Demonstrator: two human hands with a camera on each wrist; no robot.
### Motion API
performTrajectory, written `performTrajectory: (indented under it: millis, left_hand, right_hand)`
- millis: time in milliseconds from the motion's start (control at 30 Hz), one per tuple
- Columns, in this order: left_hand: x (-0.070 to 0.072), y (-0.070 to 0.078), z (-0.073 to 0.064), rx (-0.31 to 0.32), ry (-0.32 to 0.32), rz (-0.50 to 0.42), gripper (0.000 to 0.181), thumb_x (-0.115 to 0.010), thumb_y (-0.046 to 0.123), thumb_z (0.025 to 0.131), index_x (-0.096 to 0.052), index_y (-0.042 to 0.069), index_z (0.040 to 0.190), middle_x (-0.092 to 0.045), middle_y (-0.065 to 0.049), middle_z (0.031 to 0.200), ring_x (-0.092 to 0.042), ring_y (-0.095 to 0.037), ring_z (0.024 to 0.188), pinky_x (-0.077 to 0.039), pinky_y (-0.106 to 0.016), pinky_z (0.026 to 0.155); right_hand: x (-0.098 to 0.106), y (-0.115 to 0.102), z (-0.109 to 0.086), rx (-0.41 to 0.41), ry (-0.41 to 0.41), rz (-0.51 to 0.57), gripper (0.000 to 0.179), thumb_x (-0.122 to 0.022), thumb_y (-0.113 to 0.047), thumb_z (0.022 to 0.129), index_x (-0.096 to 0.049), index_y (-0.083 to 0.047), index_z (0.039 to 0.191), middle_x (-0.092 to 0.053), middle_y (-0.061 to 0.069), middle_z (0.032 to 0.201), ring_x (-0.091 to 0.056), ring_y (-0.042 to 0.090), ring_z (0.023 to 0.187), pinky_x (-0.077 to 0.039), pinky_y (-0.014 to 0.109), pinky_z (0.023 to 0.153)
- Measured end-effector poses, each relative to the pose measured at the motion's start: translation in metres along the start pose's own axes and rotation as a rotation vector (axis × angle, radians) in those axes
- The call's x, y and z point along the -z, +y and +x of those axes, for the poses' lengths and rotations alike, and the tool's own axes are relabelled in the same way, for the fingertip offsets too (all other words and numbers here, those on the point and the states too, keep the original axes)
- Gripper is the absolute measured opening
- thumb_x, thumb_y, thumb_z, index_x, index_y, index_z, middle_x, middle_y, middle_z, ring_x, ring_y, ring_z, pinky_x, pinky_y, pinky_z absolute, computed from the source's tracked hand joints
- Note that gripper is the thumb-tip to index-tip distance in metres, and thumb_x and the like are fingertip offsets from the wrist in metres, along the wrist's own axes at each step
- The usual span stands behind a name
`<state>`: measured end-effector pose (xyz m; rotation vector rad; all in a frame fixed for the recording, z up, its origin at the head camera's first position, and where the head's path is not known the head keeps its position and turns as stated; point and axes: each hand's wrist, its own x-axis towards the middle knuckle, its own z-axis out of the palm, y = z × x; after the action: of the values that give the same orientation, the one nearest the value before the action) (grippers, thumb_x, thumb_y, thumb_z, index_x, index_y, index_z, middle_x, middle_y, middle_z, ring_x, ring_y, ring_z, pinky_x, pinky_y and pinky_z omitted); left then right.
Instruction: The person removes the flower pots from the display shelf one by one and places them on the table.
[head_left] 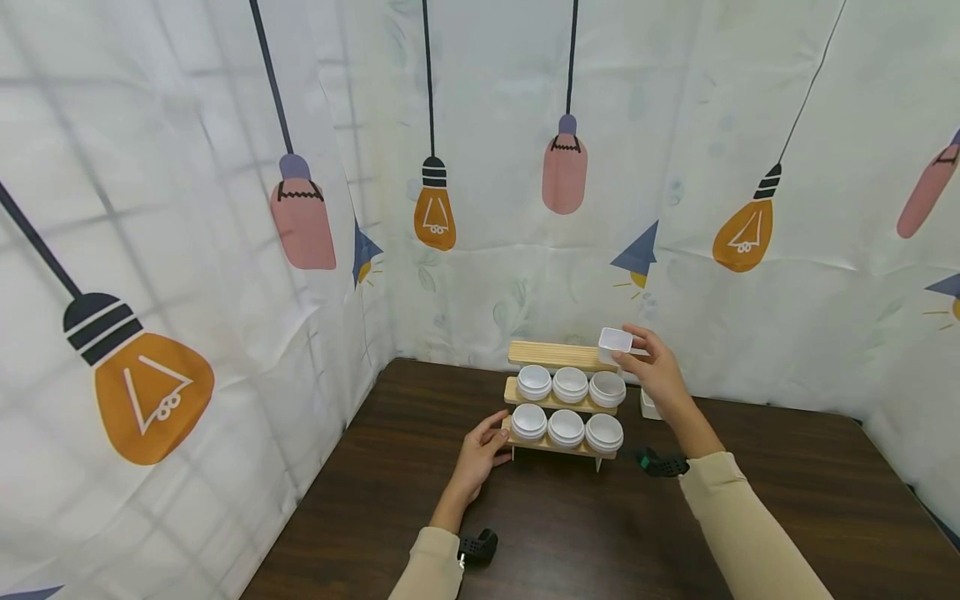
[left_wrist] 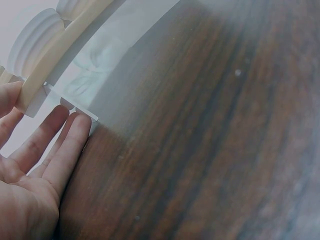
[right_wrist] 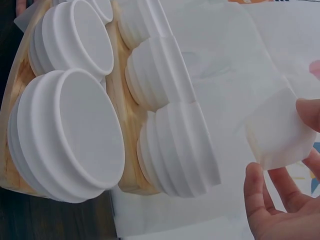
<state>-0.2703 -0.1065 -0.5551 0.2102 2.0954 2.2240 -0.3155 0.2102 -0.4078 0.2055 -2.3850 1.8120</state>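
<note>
From the head view, I see a wooden rack (head_left: 555, 354) near the table's (head_left: 555, 533) back edge, with six round white cups (head_left: 566, 427) on its two lower shelves. The right hand (head_left: 660, 375) holds a small square cup (head_left: 615, 343) by the top shelf's right end. The left wrist view shows the left hand (left_wrist: 37, 165) gripping the bottom shelf's left end, thumb on the wood. In the right wrist view, thumb and fingers pinch the square cup, apart from the round ones.

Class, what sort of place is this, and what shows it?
Probably a screened-off tabletop work area: lamp-patterned sheeting hangs behind a dark table bearing a tiered rack of white cups.
</note>
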Motion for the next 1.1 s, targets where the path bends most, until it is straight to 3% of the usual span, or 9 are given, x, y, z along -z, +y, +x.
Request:
performTrajectory:
  millis: [267, 1100]
  left_hand:
    - [0.001, -0.001, 0.000, 0.014, 0.006, -0.004, 0.044, -0.057, 0.018, 0.106, -0.052, 0.012, 0.150, -0.067, -0.015, 0.121, -0.063, -0.014, 0.106, -0.062, -0.041, 0.089]
    - [0.001, -0.001, 0.001, 0.015, 0.006, -0.005, 0.045, -0.057, 0.020, 0.106, -0.052, 0.012, 0.150, -0.067, -0.014, 0.120, -0.063, -0.014, 0.106, -0.062, -0.042, 0.090]
  right_hand:
    - [0.007, 0.002, -0.004, 0.036, 0.006, 0.017, 0.066, -0.067, -0.021, 0.101, -0.037, -0.008, 0.157, -0.047, 0.024, 0.143, -0.060, -0.005, 0.097, -0.055, 0.013, 0.083]
    - [0.018, 0.007, -0.016, -0.003, -0.013, -0.013, 0.065, -0.066, -0.027, 0.102, -0.037, -0.012, 0.158, -0.046, 0.023, 0.144, -0.058, -0.001, 0.102, -0.052, 0.013, 0.084]
